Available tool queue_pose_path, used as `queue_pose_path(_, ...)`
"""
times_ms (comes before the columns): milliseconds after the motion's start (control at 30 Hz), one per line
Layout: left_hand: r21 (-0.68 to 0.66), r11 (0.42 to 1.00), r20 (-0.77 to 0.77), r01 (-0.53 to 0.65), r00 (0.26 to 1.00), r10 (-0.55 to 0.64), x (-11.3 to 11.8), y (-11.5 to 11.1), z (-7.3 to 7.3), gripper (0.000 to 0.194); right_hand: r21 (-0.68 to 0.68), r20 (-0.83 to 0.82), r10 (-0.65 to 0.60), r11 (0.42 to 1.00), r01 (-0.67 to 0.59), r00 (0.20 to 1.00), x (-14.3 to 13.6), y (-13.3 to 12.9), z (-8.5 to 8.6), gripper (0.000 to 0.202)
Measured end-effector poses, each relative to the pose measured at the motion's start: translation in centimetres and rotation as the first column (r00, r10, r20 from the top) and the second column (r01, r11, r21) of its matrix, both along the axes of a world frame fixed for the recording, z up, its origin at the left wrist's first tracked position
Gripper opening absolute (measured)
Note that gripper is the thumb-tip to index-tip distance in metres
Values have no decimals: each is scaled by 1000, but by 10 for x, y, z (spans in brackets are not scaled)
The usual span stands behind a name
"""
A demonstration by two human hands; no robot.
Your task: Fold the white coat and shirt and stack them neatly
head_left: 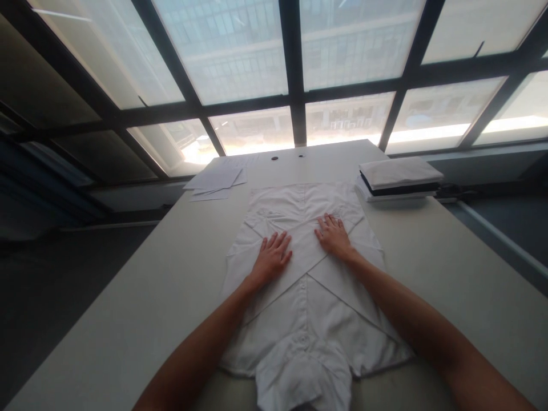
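Note:
A white button-front shirt (303,308) lies spread on the white table, its collar toward me and its hem at the far end. Both sleeves are folded across its front, crossing near the middle. My left hand (274,257) rests flat on the folded sleeve fabric, fingers spread. On the right half of the shirt, my right hand (333,235) lies palm down with its fingers apart. Neither hand grips the cloth. Small creases show in the fabric around both hands.
Loose paper sheets (216,178) lie at the table's far left. A stack of folded white and dark cloth (400,174) sits at the far right. The white table (141,302) reaches toward large framed windows.

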State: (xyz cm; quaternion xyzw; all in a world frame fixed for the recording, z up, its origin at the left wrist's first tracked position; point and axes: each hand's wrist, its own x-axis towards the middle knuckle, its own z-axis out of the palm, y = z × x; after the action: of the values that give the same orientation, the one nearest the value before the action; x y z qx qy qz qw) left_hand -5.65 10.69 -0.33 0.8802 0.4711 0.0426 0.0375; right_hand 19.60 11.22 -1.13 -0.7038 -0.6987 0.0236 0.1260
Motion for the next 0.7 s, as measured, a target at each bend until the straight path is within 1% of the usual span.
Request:
queue_pose_path(233, -1, 1000, -3, -1, 1000, 1, 0, 0, 1, 55, -8, -19, 3, 1000, -3, 1000, 0, -1, 3, 56)
queue_pose_path(500, -15, 1000, -2, -5, 1000, 5, 1, -1, 4, 54, -18, -20, 6, 1000, -7, 1000, 2, 0, 1, 56)
queue_pose_path(700, -4, 1000, 4, -2, 1000, 2, 1, -1, 3, 54, -11, -20, 11, 1000, -11, 1000, 2, 1, 0, 56)
